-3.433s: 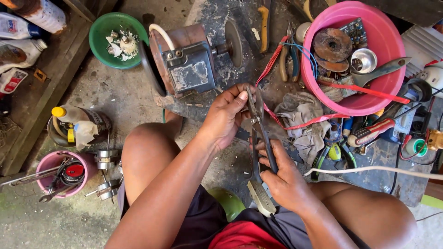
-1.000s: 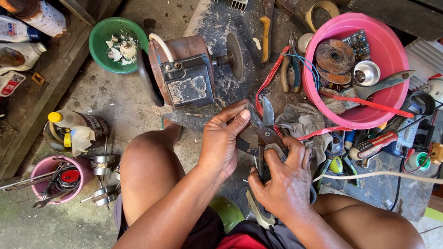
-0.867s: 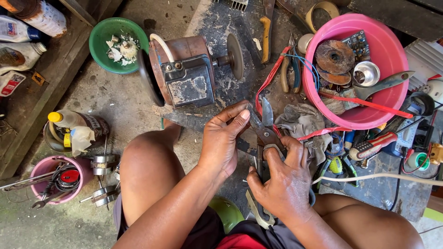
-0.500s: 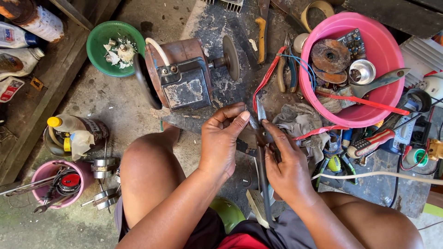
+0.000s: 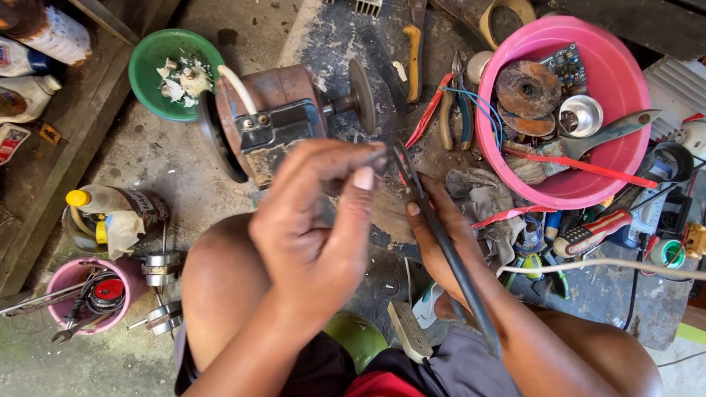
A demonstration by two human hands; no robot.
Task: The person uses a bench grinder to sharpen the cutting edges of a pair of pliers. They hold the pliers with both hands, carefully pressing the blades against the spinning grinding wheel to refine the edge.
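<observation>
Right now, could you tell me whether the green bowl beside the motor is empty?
No, the green bowl holds pale scraps and small bits.

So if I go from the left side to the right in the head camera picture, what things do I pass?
Small pink cup → green bowl → rusty grinder motor → left hand → right hand holding the long dark tool → big pink basin.
</observation>
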